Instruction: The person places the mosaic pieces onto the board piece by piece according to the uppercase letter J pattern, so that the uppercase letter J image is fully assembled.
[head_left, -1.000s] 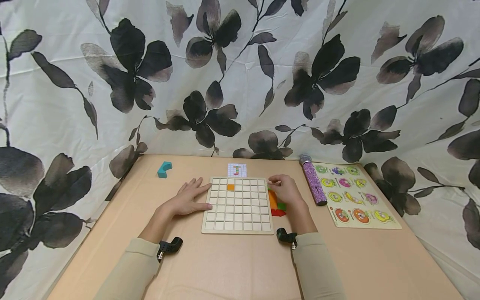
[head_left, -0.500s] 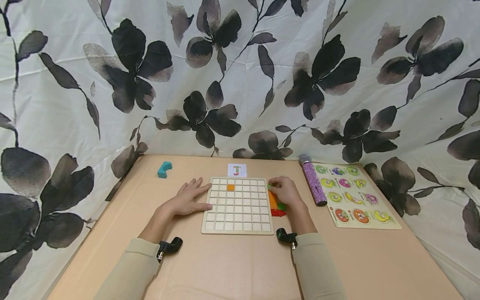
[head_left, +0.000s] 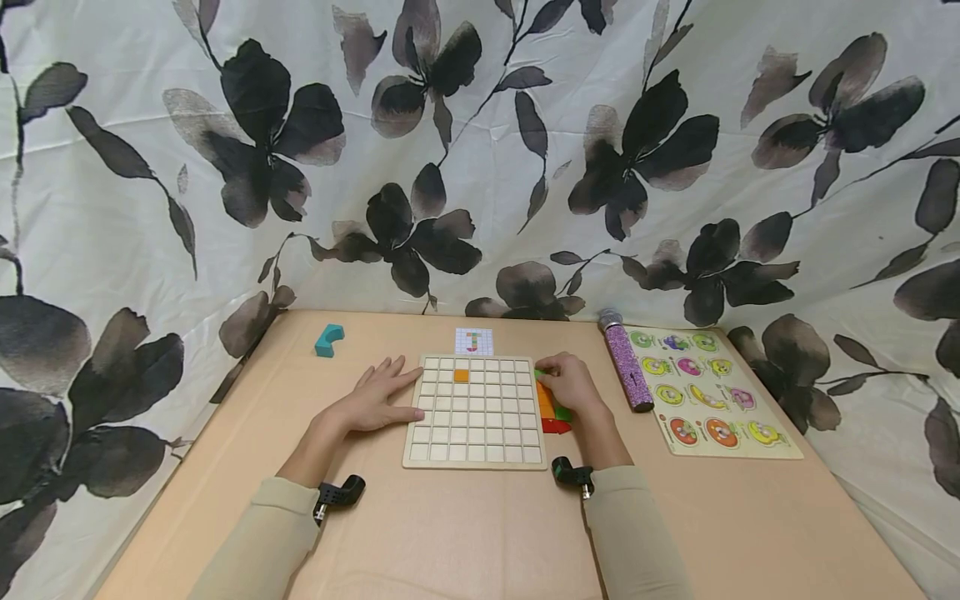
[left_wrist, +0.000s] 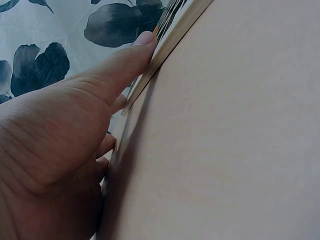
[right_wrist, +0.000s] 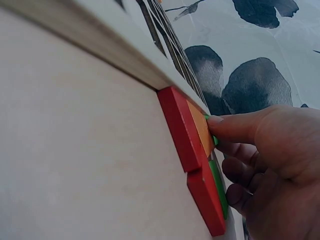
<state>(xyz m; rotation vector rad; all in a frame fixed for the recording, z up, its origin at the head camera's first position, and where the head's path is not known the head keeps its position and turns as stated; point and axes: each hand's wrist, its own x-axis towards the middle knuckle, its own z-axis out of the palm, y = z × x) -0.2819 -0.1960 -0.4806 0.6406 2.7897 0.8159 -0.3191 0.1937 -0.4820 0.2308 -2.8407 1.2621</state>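
A white gridded wooden board (head_left: 476,435) lies mid-table, with one orange square (head_left: 461,376) in its top row. My left hand (head_left: 375,398) rests at the board's left edge, fingers spread and straight, the thumb (left_wrist: 145,39) on its rim. Against the right edge sit red blocks (right_wrist: 180,130), an orange block (right_wrist: 200,125) and a green block (right_wrist: 218,192). Beside them my right hand (head_left: 572,383) has its fingers curled, pinching a small green block (right_wrist: 216,140) at the far end of this group; its fingers hide most of it.
Behind the board lies a small printed grid card (head_left: 474,341). A teal block (head_left: 328,340) is at the back left. To the right are a purple glittery tube (head_left: 628,367) and a fruit picture board (head_left: 708,392). A floral cloth (head_left: 480,150) hangs along the table's back edge.
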